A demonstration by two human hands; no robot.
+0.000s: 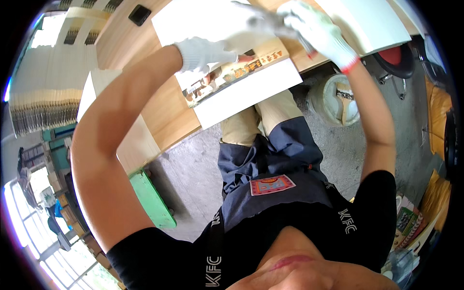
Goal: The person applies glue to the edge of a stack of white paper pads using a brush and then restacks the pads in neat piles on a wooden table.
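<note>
My left hand (pixel 205 54), in a white knit glove, lies on a printed strip (pixel 256 65) with food pictures and orange lettering. Its fingers look stretched out, though glare washes out part of them, and a bare fingertip touches the strip. Under the strip is a large white sheet (pixel 251 99) that overhangs the table's near edge. Farther right, my right hand (pixel 316 34), gloved in white with a red cuff, is closed around a grey object (pixel 270 23). Motion smears that object, so its kind cannot be made out. It reaches left over the white sheet.
A dark phone (pixel 139 15) lies on the wooden table (pixel 169 121) at the far left. Stacked sheets (pixel 53 92) stand leftward, more white sheets (pixel 372 24) at the right. Below sits a bucket (pixel 324 99) with a brush (pixel 344 104), near a stool (pixel 394 60). A green bench (pixel 152 200) is lower left.
</note>
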